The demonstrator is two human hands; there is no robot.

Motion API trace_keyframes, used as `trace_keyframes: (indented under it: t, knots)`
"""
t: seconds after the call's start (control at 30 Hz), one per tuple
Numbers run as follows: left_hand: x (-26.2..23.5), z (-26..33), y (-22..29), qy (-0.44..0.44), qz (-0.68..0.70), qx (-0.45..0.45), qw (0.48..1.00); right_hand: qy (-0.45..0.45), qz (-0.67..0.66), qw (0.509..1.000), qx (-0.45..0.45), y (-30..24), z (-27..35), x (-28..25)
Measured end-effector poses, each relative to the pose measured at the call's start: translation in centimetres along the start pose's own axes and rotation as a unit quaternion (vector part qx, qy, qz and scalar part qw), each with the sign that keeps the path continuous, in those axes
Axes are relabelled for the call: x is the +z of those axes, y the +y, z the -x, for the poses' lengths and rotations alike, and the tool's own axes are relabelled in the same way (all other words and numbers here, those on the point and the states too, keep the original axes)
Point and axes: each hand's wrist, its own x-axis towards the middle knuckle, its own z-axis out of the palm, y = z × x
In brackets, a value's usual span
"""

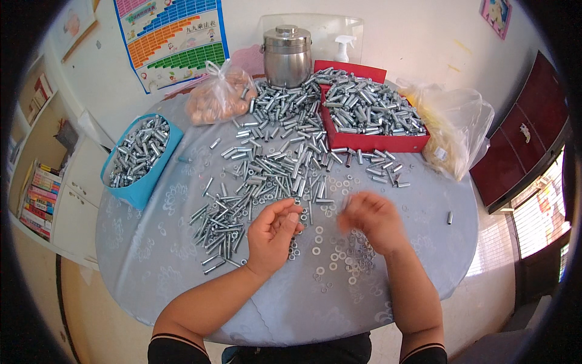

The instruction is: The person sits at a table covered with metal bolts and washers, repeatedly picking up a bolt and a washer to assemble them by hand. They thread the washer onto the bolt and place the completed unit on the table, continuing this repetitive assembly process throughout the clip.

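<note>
Curled over loose washers (330, 258), the left hand (273, 233) pinches something unclear; the blurred right hand's (371, 219) grip cannot be told, sleeves (242, 200) heaped just beyond for reach.

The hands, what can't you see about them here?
- Right hand: head view, blurred by motion, so whatever its fingers pinch cannot be made out.
- Left hand: its curled fingers cover anything inside.
- Washers: some hidden under the right hand.
- Steel canister: lid on, contents hidden.
</note>
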Motion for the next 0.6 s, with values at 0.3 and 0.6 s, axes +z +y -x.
trace_keyframes:
  t: [0.3,0.6]
  knots:
    - [0.0,0.1,-0.2,0.001,-0.004,0.0,1.0,0.03,0.0,0.992,-0.125,1.3,-0.4,0.6]
    - [0.1,-0.1,-0.1,0.007,-0.015,0.004,1.0,0.111,0.049,0.986,-0.116,1.4,0.0,0.6]
